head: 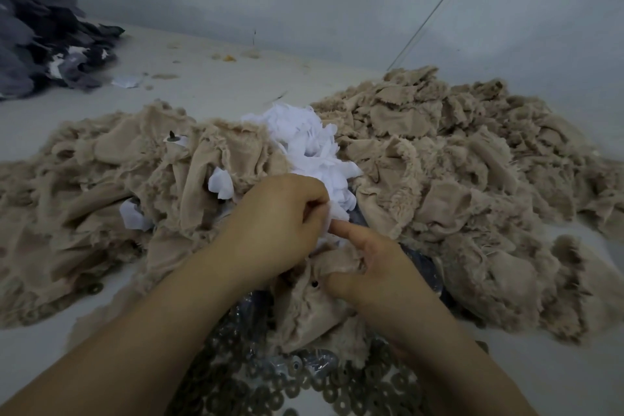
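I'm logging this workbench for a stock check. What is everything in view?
beige plush pieces: many, tan, piled left and right on the table
white scraps: many, white, heaped between the two piles
dark fabric pile: one heap, grey and black, far left
ring washers: many, dull grey-brown, near edge under the arms
cord: one, grey, slanting down the wall at the right
table: one, pale grey, under everything
held beige piece: one, tan with a small dark stud, front centre
left hand: pinches the near edge of the white scraps
right hand: grips the held beige piece
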`<state>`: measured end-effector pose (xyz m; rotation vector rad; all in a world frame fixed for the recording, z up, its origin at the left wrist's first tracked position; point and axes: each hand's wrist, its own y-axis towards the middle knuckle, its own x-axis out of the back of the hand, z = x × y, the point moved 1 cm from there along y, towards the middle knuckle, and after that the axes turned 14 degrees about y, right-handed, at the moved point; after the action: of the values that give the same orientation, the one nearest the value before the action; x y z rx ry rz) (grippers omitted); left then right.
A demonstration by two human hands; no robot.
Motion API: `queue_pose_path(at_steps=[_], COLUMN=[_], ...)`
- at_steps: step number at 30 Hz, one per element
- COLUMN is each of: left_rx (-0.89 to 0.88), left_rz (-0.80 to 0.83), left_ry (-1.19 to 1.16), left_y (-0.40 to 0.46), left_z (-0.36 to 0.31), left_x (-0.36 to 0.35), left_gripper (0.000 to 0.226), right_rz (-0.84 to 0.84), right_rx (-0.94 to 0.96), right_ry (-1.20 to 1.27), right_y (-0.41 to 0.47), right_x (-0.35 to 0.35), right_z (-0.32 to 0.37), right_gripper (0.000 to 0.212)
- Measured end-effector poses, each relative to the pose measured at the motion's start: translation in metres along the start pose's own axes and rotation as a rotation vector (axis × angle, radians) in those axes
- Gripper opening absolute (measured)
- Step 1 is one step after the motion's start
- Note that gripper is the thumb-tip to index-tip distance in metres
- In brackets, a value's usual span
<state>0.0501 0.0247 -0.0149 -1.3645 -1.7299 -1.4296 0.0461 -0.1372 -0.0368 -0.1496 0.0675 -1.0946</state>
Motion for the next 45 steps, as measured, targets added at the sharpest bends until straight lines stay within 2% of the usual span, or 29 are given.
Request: queue_pose_path(at_steps=[6, 11, 14, 17, 20, 25, 28, 32, 35, 38, 41, 45], left_rx=[0.079, 0.112, 0.175, 0.179, 0.109, -0.046, -0.030, 0.006, -0.004, -0.018, 0.016, -0.010], left_rz=[-0.112, -0.104, -0.092, -0.067, 0.009, 0.161, 0.199, 0.112, 0.018, -0.117, -0.267, -0.160], left_ry=[-0.222, -0.247, -0.315, -0.322, -0.280, -0.135, -0.145, -0.197, -0.118, -0.067, -0.173, -0.244], left_y=[0.001, 0.000, 0.000, 0.000, -0.003, -0.008, -0.007, -0.004, -0.002, -0.001, -0.003, -0.003], left_z=[0.002, 0.004, 0.004, 0.005, 0.004, -0.002, 0.003, 0.004, 0.004, 0.003, 0.000, -0.006], left_x=[-0.002, -0.007, -0.005, -0.005, -0.005, 0.002, 0.008, 0.020, 0.024, 0.024, 0.020, 0.012], left_gripper=[0.021, 0.017, 0.022, 0.017, 0.010, 0.003, 0.027, 0.040, 0.046, 0.035, 0.014, 0.012], right_rz=[0.007, -0.017, -0.030, -0.059, -0.046, -0.061, -0.059, -0.082, -0.111, -0.107, -0.108, -0.074], right_rx=[-0.021, -0.033, -0.034, -0.009, 0.057, 0.099, 0.078, 0.023, -0.024, -0.055, -0.070, -0.039], right_ry=[-0.021, -0.051, -0.042, 0.013, 0.062, 0.169, 0.211, 0.212, 0.191, 0.189, 0.177, 0.208], right_y=[0.000, 0.000, 0.001, 0.001, 0.001, -0.001, -0.001, 0.000, 0.002, 0.001, 0.001, -0.001], right_x=[-0.003, -0.003, -0.002, 0.000, 0.001, -0.002, -0.002, 0.000, 0.002, 0.000, -0.001, -0.001], right_z=[0.000, 0.000, -0.002, -0.001, 0.001, 0.001, -0.001, -0.003, -0.005, -0.005, -0.004, -0.001], right_gripper=[0.065, 0.055, 0.052, 0.055, 0.061, 0.029, 0.021, 0.020, 0.019, 0.021, 0.023, 0.019])
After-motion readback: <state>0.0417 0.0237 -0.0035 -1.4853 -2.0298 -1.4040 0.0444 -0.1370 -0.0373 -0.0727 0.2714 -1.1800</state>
